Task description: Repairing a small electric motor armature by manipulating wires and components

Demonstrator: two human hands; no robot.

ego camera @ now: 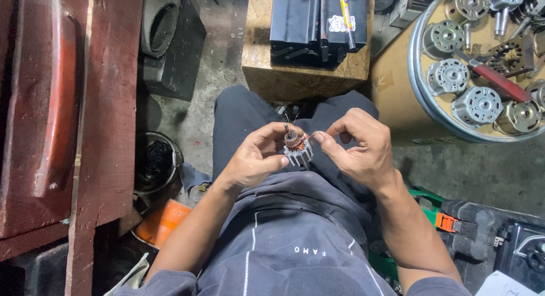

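A small motor armature (297,149), with a copper-coloured commutator on top and a pale slotted core below, sat over the seated person's lap, held up between both hands. The left hand (255,158) was clamped on it, fingers curled round the core from the side and thumb against it. The right hand (359,147) had its thumb and forefinger pinched together on a thin wire (311,135) that ran to the top of the armature; the wire was so fine I could hardly follow it. The core's far side was hidden behind the left fingers.

Beyond the knees stood a wooden block (301,74) carrying a black ribbed box (309,24), with a marker pen (347,19) lying on it; the box was cut off at the top edge. To the right a round metal-rimmed tray (421,97) held several motor housings (448,76) and a red-handled tool (499,83), only part of it in sight. On the left rose dark red wooden boards (85,103), and past them a black bucket (156,162) stood on the grimy concrete floor (216,69). A green and black case (454,219) lay by the right elbow.
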